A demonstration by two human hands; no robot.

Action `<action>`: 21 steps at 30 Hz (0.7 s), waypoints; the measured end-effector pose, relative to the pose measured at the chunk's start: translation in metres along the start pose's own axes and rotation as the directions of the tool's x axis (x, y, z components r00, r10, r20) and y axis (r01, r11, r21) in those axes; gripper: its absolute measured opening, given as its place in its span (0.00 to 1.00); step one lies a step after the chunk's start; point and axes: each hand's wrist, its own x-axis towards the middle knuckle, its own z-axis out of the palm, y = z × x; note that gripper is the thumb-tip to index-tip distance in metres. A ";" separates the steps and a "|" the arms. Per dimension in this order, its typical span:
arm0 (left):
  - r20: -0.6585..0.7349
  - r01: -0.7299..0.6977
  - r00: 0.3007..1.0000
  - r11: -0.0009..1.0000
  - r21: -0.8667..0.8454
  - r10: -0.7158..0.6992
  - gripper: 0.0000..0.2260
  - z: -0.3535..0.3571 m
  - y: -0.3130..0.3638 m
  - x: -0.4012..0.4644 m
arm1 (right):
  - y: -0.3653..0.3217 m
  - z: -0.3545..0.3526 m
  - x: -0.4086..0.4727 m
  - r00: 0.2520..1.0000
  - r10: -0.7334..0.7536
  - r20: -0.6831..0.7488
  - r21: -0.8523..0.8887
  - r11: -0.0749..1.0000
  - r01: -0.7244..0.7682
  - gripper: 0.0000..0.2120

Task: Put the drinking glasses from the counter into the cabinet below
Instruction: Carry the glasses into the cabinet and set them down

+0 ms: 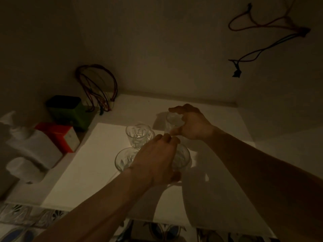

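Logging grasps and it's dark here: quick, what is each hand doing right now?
Left hand: fingers curled over the near glass, gripping it.
Right hand: fingers and thumb curved around the far glass; contact cannot be told.

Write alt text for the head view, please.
In dim light, a person reaches both hands over a white counter holding clear cut-glass drinking glasses: the left hand grips one near glass, and the right hand curls around a farther glass. Two more glasses stand beside them.
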 end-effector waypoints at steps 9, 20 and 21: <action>-0.048 -0.053 0.998 0.996 -0.067 0.050 0.41 0.008 -0.009 0.000 | 0.001 0.013 0.011 0.999 -0.041 0.008 0.045 0.998 0.041 0.38; -0.054 -0.058 0.997 0.996 -0.066 0.054 0.42 0.011 -0.011 -0.005 | -0.003 0.001 -0.001 0.997 0.081 0.013 0.198 0.977 -0.082 0.35; -0.060 -0.052 0.997 0.995 -0.088 0.047 0.43 0.009 -0.011 -0.008 | -0.002 -0.001 -0.006 0.992 0.123 -0.017 0.230 0.966 -0.116 0.35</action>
